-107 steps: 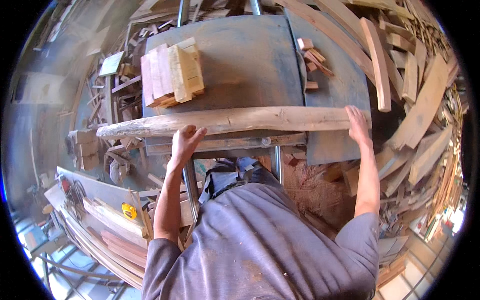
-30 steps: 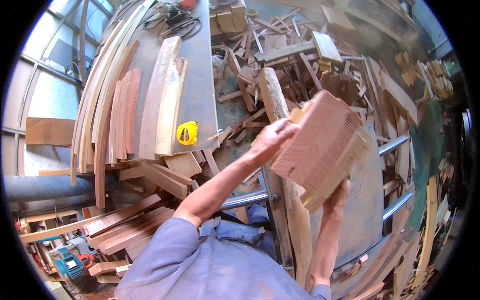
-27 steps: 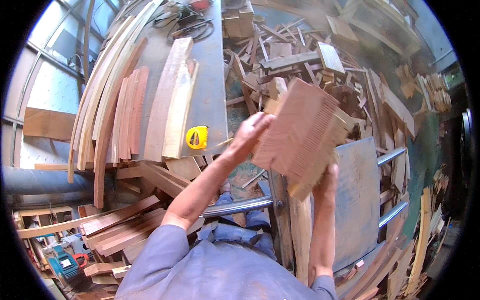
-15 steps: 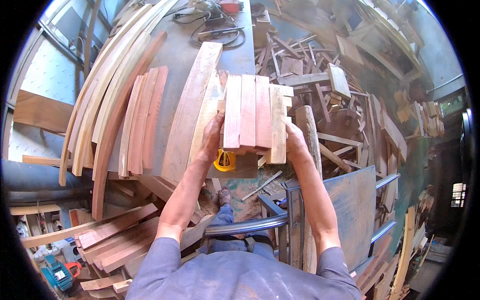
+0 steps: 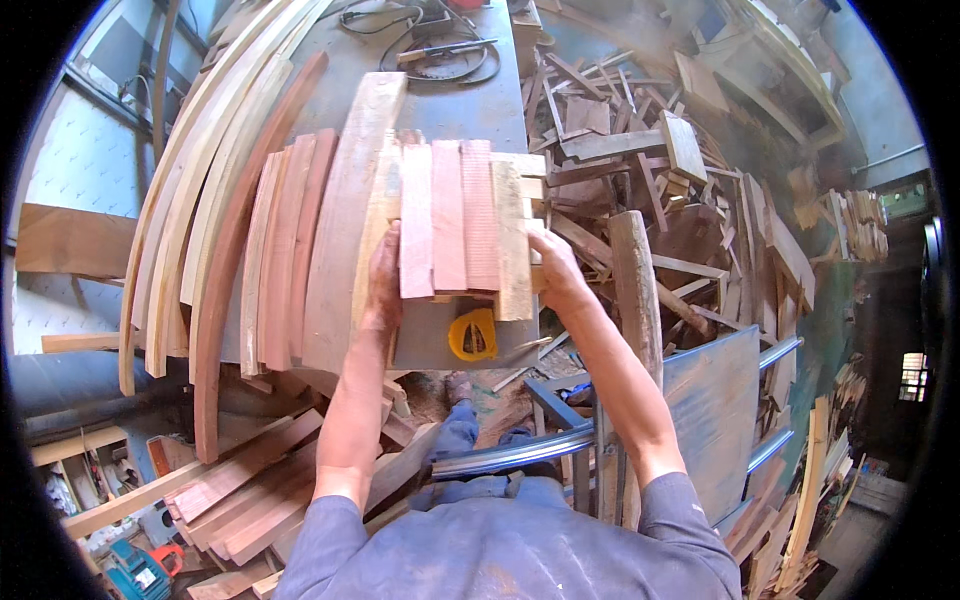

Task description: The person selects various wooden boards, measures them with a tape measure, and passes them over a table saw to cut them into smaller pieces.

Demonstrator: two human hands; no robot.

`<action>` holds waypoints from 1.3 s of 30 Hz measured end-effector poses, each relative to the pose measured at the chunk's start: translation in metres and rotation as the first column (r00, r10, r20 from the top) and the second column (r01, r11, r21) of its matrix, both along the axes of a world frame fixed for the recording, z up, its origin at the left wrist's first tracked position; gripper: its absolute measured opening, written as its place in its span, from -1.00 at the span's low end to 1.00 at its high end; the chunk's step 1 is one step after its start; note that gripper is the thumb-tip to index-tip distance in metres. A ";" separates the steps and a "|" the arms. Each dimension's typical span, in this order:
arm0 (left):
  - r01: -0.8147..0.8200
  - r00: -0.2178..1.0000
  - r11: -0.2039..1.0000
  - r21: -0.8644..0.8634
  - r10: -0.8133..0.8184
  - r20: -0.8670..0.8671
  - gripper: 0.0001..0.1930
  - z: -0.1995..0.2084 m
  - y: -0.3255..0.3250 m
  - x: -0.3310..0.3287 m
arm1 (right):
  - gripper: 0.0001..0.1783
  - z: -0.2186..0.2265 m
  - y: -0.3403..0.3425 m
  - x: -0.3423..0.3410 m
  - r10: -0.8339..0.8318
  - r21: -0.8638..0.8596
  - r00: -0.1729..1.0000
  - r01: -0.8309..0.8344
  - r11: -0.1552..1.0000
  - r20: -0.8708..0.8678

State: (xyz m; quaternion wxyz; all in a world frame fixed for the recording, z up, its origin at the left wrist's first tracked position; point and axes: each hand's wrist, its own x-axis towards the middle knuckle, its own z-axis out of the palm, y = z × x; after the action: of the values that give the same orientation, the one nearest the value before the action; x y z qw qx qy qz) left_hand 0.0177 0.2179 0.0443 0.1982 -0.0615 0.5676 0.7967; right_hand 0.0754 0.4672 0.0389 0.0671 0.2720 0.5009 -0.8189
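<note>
Between my two hands is a stack of short wooden blocks (image 5: 449,220), pinkish in the middle with paler yellow pieces at the right side. My left hand (image 5: 383,278) presses on the stack's left side, and my right hand (image 5: 556,268) grips its right side, thumb up. The fingers are partly hidden behind the wood. A yellow tape measure (image 5: 472,334) lies on the grey table near its front edge, just below the stack. Directly left of my left hand, a long wide board (image 5: 352,190) rests on the table.
Long curved boards (image 5: 225,170) and shorter reddish strips (image 5: 290,240) lie along the table's left side. A power-tool cable (image 5: 440,60) coils at the back. Scrap wood (image 5: 640,150) is heaped on the right, behind a metal frame with a flat panel (image 5: 705,410). Planks (image 5: 260,490) are piled lower left.
The stack and both my hands have shifted left in the picture, toward the wide board. The yellow tape measure, partly covered before, now shows fully. Both hands still hold the stack.
</note>
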 end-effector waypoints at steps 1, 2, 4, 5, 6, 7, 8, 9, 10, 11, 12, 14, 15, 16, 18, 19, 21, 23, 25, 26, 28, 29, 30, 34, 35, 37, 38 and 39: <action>-0.005 1.000 0.999 0.049 0.005 0.000 -0.30 -0.010 -0.013 -0.009 | -0.45 -0.006 -0.011 -0.008 0.006 0.034 0.999 -0.005 0.999 -0.041; -0.012 1.000 1.000 0.018 0.012 0.023 -0.28 -0.006 -0.019 -0.014 | -0.45 0.000 -0.021 -0.017 0.006 0.041 1.000 -0.005 0.999 -0.017; -0.007 0.999 1.000 -0.010 0.007 0.039 -0.25 -0.002 -0.027 -0.018 | -0.46 0.006 -0.026 -0.033 0.007 0.065 1.000 -0.008 0.998 0.024; 0.017 0.999 1.000 -0.011 -0.017 0.033 -0.24 -0.003 -0.027 -0.022 | -0.48 -0.001 -0.024 -0.040 -0.005 0.079 0.999 0.002 0.997 0.041; 0.035 0.999 0.999 -0.013 -0.034 0.020 -0.23 -0.001 -0.030 -0.026 | -0.49 -0.007 -0.025 -0.047 -0.010 0.091 0.999 0.005 0.996 0.052; 0.039 0.999 0.999 -0.035 -0.039 -0.001 -0.22 -0.001 -0.030 -0.025 | -0.53 -0.012 -0.021 -0.047 -0.010 0.057 1.000 0.009 0.998 0.010; 0.040 0.999 0.998 -0.057 -0.041 -0.023 -0.22 0.002 -0.026 -0.024 | -0.53 -0.014 -0.020 -0.047 -0.008 0.036 1.000 0.009 0.999 -0.015; 0.034 0.998 0.996 -0.078 -0.038 -0.048 -0.22 0.004 -0.026 -0.023 | -0.54 -0.006 -0.024 -0.048 -0.001 0.016 0.999 0.002 1.000 -0.044; -0.008 1.000 1.000 -0.026 0.008 -0.014 -0.24 -0.007 -0.027 -0.023 | -0.61 0.002 -0.029 -0.044 -0.006 0.019 0.999 0.007 1.000 -0.047; -0.002 1.000 1.000 -0.023 0.001 -0.014 -0.24 -0.006 -0.023 -0.020 | -0.61 0.000 -0.025 -0.043 0.000 0.029 1.000 0.000 1.000 -0.028; 0.007 1.000 1.000 -0.020 -0.007 -0.014 -0.25 -0.006 -0.019 -0.016 | -0.61 -0.003 -0.019 -0.043 0.004 0.038 1.000 -0.004 0.999 -0.008; 0.020 0.999 1.000 -0.022 -0.021 -0.038 -0.29 -0.011 -0.018 -0.013 | -0.61 0.000 -0.014 -0.041 0.011 0.056 1.000 -0.011 0.998 0.009; 0.028 0.999 0.999 0.027 -0.027 -0.018 -0.29 -0.018 -0.020 -0.016 | -0.61 -0.002 -0.013 -0.040 0.022 0.066 1.000 -0.022 0.998 0.005; 0.037 0.999 0.996 0.076 -0.037 0.003 -0.30 -0.026 -0.022 -0.021 | -0.60 -0.006 -0.014 -0.042 0.031 0.077 1.000 -0.031 0.997 0.001; 0.050 0.996 0.995 0.091 -0.056 0.062 -0.32 -0.017 -0.019 -0.021 | -0.55 -0.013 -0.013 -0.043 0.025 0.100 0.999 -0.022 0.995 -0.020; 0.022 1.000 0.994 0.105 -0.022 0.002 -0.33 -0.032 -0.019 -0.027 | -0.46 -0.014 -0.012 -0.041 0.024 0.083 0.999 -0.020 0.996 -0.046; 0.011 0.996 0.999 0.047 -0.014 0.083 -0.33 -0.016 -0.016 -0.024 | -0.48 0.006 -0.011 -0.022 -0.161 0.062 0.986 0.159 0.985 0.037; -0.077 0.997 0.996 -0.038 0.077 -0.011 -0.34 -0.019 -0.021 -0.025 | -0.54 -0.005 -0.001 0.001 -0.339 0.068 0.940 0.340 0.938 -0.035; -0.048 0.999 0.999 -0.011 0.049 0.014 -0.36 -0.031 -0.043 -0.020 | -0.59 0.013 -0.003 0.058 -0.396 -0.012 0.911 0.397 0.918 -0.118; -0.125 0.988 0.991 -0.039 0.121 -0.101 -0.40 -0.073 -0.073 -0.026 | -0.69 0.035 -0.012 0.088 -0.350 -0.054 0.926 0.346 0.937 -0.143; -0.203 0.966 0.954 -0.219 0.158 -0.206 -0.45 -0.034 -0.041 0.031 | -0.66 0.035 -0.006 0.180 -0.373 -0.041 0.921 0.371 0.928 -0.109; -0.260 0.949 0.914 -0.311 0.183 -0.257 -0.48 -0.011 -0.031 0.061 | -0.58 0.037 -0.011 0.228 -0.366 -0.049 0.930 0.364 0.930 -0.037; -0.258 0.939 0.861 -0.438 0.117 -0.322 -0.45 -0.001 -0.032 0.090 | -0.49 0.035 -0.017 0.273 -0.327 -0.031 0.942 0.331 0.943 0.078; -0.249 0.896 0.573 -0.780 -0.171 -0.411 -0.26 -0.019 -0.040 0.203 | -0.41 0.000 -0.053 0.439 -0.358 0.099 0.864 0.346 0.933 0.355; -0.199 0.892 0.538 -0.819 -0.248 -0.379 -0.35 -0.030 -0.040 0.230 | -0.40 0.004 -0.062 0.470 -0.397 0.121 0.820 0.383 0.916 0.412; 0.058 0.854 0.700 -0.712 -0.404 -0.327 -0.49 -0.026 -0.020 0.284 | -0.39 -0.010 -0.085 0.529 -0.459 0.120 0.750 0.462 0.879 0.477; 0.153 0.808 0.709 -0.688 -0.491 -0.327 -0.51 -0.027 -0.011 0.301 | -0.38 -0.009 -0.094 0.545 -0.485 0.131 0.716 0.492 0.861 0.502; 0.247 0.754 0.706 -0.664 -0.571 -0.326 -0.53 -0.032 -0.004 0.316 | -0.38 -0.006 -0.100 0.559 -0.513 0.146 0.687 0.520 0.842 0.514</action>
State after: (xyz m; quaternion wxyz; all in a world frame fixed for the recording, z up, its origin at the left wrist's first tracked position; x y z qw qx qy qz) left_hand 0.3342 0.2139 0.0119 0.1907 0.2265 0.8127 0.5018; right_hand 0.6343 0.3671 0.0330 -0.0277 0.6182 0.3601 -0.6982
